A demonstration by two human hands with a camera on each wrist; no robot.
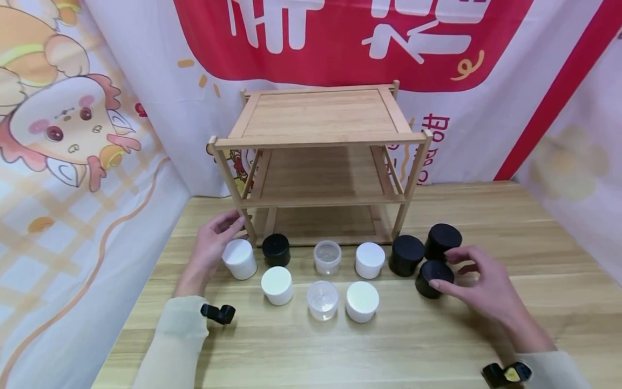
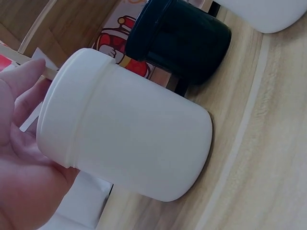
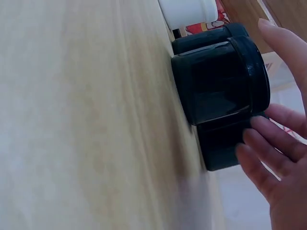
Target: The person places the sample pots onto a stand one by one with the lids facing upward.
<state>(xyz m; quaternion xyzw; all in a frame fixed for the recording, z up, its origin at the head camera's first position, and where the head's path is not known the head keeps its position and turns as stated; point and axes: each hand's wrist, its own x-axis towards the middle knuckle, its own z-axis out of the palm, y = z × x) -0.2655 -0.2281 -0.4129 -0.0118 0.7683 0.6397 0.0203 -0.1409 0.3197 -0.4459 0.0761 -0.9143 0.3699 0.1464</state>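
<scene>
My left hand (image 1: 216, 240) is at the left front leg of a wooden shelf (image 1: 311, 201), thumb and fingertips close to the leg. Whether they grip it is unclear. Just in front stands a white jar (image 2: 134, 129); a black jar (image 2: 182, 38) stands beyond it. My right hand (image 1: 483, 281) spreads around a near black jar (image 1: 432, 278), its fingers by another black jar (image 1: 443, 241) behind. In the right wrist view the thumb (image 3: 288, 50) stands off the near jar's lid, and the fingers (image 3: 264, 165) are loosely bent beside the far jar.
Between my hands stand white jars (image 1: 363, 301), clear jars (image 1: 323, 300) and a black jar (image 1: 276, 250). Another black jar (image 1: 406, 255) stands by the shelf's right front leg. A printed cloth (image 1: 301, 59) hangs behind the wooden table (image 1: 291, 356).
</scene>
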